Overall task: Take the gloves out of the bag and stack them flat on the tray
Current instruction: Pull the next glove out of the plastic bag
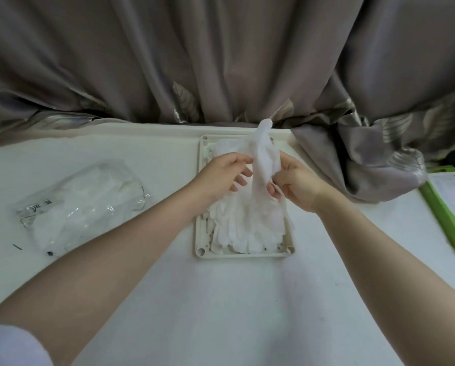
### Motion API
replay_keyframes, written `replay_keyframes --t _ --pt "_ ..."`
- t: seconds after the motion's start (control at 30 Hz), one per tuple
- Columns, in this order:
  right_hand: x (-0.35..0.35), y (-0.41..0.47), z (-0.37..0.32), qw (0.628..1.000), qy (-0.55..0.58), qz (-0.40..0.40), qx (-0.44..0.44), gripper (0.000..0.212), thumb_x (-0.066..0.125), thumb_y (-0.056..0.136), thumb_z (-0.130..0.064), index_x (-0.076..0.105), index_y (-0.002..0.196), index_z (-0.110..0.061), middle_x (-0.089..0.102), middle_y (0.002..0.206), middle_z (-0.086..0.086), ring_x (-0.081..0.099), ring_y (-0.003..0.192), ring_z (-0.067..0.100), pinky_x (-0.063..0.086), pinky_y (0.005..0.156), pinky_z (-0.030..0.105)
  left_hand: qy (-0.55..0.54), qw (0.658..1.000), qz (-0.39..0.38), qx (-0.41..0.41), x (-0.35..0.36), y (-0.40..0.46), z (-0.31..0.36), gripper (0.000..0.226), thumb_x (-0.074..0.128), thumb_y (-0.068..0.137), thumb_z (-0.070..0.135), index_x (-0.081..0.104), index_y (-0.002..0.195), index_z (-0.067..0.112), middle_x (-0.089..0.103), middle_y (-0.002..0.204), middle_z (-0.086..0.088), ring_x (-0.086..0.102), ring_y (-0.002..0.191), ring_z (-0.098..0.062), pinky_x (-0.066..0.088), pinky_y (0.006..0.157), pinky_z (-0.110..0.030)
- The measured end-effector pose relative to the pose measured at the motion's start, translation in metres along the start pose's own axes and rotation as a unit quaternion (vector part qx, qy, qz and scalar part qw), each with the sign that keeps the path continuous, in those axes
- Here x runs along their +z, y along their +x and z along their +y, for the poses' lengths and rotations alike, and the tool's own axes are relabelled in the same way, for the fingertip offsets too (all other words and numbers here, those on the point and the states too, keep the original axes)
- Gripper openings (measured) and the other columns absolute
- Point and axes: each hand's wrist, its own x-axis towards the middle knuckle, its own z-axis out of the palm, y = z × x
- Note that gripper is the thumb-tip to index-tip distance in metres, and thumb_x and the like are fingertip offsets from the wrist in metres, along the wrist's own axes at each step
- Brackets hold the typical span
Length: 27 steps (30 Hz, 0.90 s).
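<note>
A cream tray (199,228) lies on the white table, holding a flat pile of white gloves (250,228). Above it both hands hold one white glove (263,151) upright, its fingers pointing up past the tray's far edge. My left hand (225,175) pinches the glove's left side, with its lower fingers loose. My right hand (295,180) grips the glove's lower right part between thumb and fingers. At the left lies a clear plastic bag (86,204) with more white gloves inside.
A grey curtain (366,159) hangs behind the table and spills onto its right side near the tray. A green-edged box (448,215) lies at the right edge. Small dark specks (49,252) lie in front of the bag.
</note>
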Motion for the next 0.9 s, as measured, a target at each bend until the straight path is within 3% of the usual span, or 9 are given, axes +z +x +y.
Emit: replay_keyframes --t 0.13,0.23,0.3,0.4,0.5,0.57,0.67,0.77,0.9 --pt "0.025 -0.021 -0.021 0.948 -0.316 -0.012 -0.034 0.057 0.049 0.064 -0.008 0.051 0.122 -0.01 0.065 0.096 0.0 0.065 0.089 0.014 0.048 0.067 0.022 -0.188 0.979 -0.071 -0.045 0.004 -0.019 0.019 0.033 0.036 0.101 0.035 0.061 0.109 0.015 0.068 0.1 -0.004 0.066 0.089 -0.019 0.05 0.087 -0.032" --pt "0.048 -0.037 -0.029 0.726 -0.686 0.006 -0.055 0.057 0.051 0.09 -0.041 0.033 0.136 -0.011 0.054 0.087 0.003 0.055 0.081 0.027 0.036 0.064 0.032 -0.209 0.971 -0.103 -0.056 0.006 -0.027 0.021 0.036 0.038 0.098 0.042 0.063 0.095 0.016 0.068 0.092 -0.004 0.068 0.082 -0.02 0.052 0.077 -0.029" --pt "0.067 -0.049 -0.03 0.622 -0.776 0.041 -0.091 0.062 0.042 0.093 -0.051 0.032 0.136 -0.008 0.06 0.09 0.006 0.057 0.079 0.031 0.034 0.062 0.032 -0.22 0.965 -0.115 -0.08 0.009 -0.033 0.021 0.034 0.041 0.096 0.043 0.058 0.086 0.016 0.062 0.082 -0.003 0.064 0.068 -0.014 0.051 0.064 -0.024" --pt "0.086 -0.062 -0.025 0.582 -0.804 0.067 -0.102 0.054 0.042 0.094 -0.048 0.043 0.126 -0.004 0.06 0.102 0.004 0.061 0.084 0.026 0.032 0.063 0.032 -0.219 0.956 -0.148 -0.132 0.013 -0.042 0.022 0.034 0.048 0.09 0.048 0.058 0.082 0.017 0.056 0.078 -0.002 0.057 0.065 -0.012 0.047 0.056 -0.019" --pt "0.096 -0.07 -0.023 0.575 -0.805 0.084 -0.121 0.053 0.043 0.095 -0.043 0.04 0.129 -0.002 0.049 0.086 0.001 0.05 0.063 0.017 0.025 0.054 0.028 -0.245 0.941 -0.161 -0.17 0.011 -0.046 0.021 0.044 0.05 0.084 0.054 0.066 0.081 0.014 0.065 0.077 -0.004 0.063 0.071 -0.017 0.049 0.063 -0.023" --pt "0.099 -0.073 -0.023 0.607 -0.781 0.058 -0.138 0.049 0.045 0.094 -0.041 0.043 0.129 -0.005 0.039 0.073 -0.005 0.033 0.052 0.011 0.019 0.047 0.028 -0.291 0.924 -0.165 -0.187 0.008 -0.048 0.021 0.05 0.06 0.074 0.054 0.068 0.093 0.009 0.068 0.084 -0.007 0.066 0.077 -0.022 0.053 0.07 -0.027" --pt "0.086 -0.073 -0.025 0.751 -0.613 0.133 -0.207 0.038 0.044 0.09 -0.048 0.063 0.098 -0.017 0.045 0.064 -0.008 0.042 0.06 0.014 0.032 0.055 0.03 -0.362 0.906 -0.174 -0.134 0.001 -0.047 0.019 0.04 0.064 0.068 0.041 0.074 0.088 0.007 0.07 0.085 -0.007 0.068 0.077 -0.02 0.055 0.072 -0.027" --pt "0.061 -0.061 -0.025 0.804 -0.459 0.321 -0.198 0.052 0.054 0.082 -0.055 0.062 0.113 -0.014 0.059 0.109 0.005 0.055 0.103 0.022 0.045 0.086 0.036 -0.382 0.891 -0.226 -0.093 -0.006 -0.048 0.013 0.039 0.067 0.06 0.017 0.073 0.098 0.007 0.07 0.097 -0.01 0.068 0.089 -0.023 0.056 0.078 -0.034" --pt "0.052 -0.054 -0.019 0.95 -0.279 0.137 -0.004 0.055 0.074 0.08 -0.035 0.054 0.128 -0.019 0.058 0.123 -0.007 0.058 0.11 0.013 0.05 0.096 0.036 -0.304 0.91 -0.254 -0.119 -0.012 -0.047 0.01 0.054 0.036 0.058 0.004 0.064 0.104 0.006 0.068 0.093 -0.012 0.066 0.087 -0.026 0.056 0.074 -0.032"
